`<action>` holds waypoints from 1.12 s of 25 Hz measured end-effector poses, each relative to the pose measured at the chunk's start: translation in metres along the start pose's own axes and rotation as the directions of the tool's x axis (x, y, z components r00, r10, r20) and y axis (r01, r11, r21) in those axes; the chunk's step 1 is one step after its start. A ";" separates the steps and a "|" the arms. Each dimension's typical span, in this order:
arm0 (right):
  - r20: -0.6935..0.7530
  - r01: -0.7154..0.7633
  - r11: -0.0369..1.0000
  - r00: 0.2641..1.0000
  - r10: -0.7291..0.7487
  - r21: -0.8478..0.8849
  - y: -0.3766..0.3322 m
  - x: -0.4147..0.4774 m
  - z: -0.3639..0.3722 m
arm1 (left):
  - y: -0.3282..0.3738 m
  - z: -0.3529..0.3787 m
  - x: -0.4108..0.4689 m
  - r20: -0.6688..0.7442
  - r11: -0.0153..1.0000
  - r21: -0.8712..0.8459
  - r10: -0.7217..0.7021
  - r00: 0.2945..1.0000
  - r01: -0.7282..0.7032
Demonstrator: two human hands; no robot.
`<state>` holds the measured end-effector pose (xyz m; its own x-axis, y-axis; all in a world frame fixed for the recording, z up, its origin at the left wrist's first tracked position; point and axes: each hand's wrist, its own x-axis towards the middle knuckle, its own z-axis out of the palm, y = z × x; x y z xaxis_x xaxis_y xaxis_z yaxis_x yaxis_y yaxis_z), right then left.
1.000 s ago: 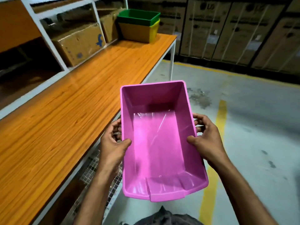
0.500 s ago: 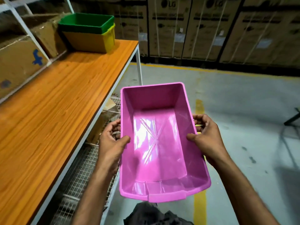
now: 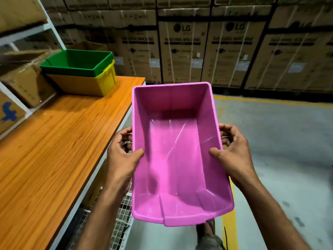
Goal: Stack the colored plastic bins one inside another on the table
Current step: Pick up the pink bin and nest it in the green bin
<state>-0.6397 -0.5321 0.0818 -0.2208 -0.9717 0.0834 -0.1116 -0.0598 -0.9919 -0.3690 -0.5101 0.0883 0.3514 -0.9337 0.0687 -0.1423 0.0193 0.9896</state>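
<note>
Far left: white shelf frame (image 3: 54, 31) with cardboard boxes (image 3: 27, 83) on it, one with a blue mark. Orange wood-grain tabletop (image 3: 54, 150) runs along the shelf. At its far end, a green bin (image 3: 81, 60) sits nested inside a yellow bin (image 3: 81, 85), both upright and open side up, just beside the boxes. Under the tabletop's near edge, wire mesh (image 3: 122, 213) shows. Left hand (image 3: 122, 159) grips the left long wall of a pink bin (image 3: 178, 159): thumb hooked over the rim onto the inner wall, fingers curled round the outside. The pink bin is in the air, off the tabletop's right edge and over the floor, open side up with its far end raised, nothing in it, well apart from the green-and-yellow stack. Right hand (image 3: 232, 156) grips the opposite long wall the same way, thumb inside and fingers curled outside. Below the bin, a sandalled foot (image 3: 207, 230) on grey concrete floor (image 3: 288, 141), with a yellow painted line (image 3: 228, 222). Along the back, a wall of stacked cartons (image 3: 234, 51) printed LG, WASHING MACHINE.
</note>
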 end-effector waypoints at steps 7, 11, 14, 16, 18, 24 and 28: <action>0.123 0.305 0.943 0.949 -0.290 -0.131 -0.014 0.197 0.013 | 0.024 0.096 0.122 -0.284 0.981 0.040 0.194 0.939 -0.191; 0.202 0.396 0.917 0.904 -0.378 -0.056 -0.033 0.296 0.027 | 0.049 0.136 0.183 -0.382 0.965 0.081 0.261 0.887 -0.249; 0.262 0.367 0.929 0.893 -0.367 0.050 -0.038 0.353 0.048 | 0.058 0.148 0.227 -0.433 0.963 0.098 0.267 0.861 -0.250; 0.292 0.344 0.934 0.887 -0.358 0.101 -0.038 0.393 0.064 | 0.063 0.153 0.262 -0.458 0.955 0.116 0.294 0.839 -0.271; 0.320 0.341 0.928 0.872 -0.372 0.150 -0.042 0.431 0.084 | 0.067 0.156 0.297 -0.481 0.946 0.116 0.320 0.816 -0.303; 0.368 0.426 0.864 0.784 -0.500 0.267 -0.087 0.535 0.161 | 0.084 0.144 0.414 -0.586 0.912 0.148 0.393 0.708 -0.384; 0.386 0.483 0.818 0.722 -0.574 0.312 -0.117 0.598 0.212 | 0.108 0.134 0.477 -0.634 0.889 0.219 0.443 0.634 -0.401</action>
<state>-0.5530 -1.1548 0.2272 0.2790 -0.7555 0.5928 0.1044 -0.5898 -0.8008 -0.3409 -1.0012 0.2106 0.7466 -0.3567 0.5616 -0.4706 0.3134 0.8248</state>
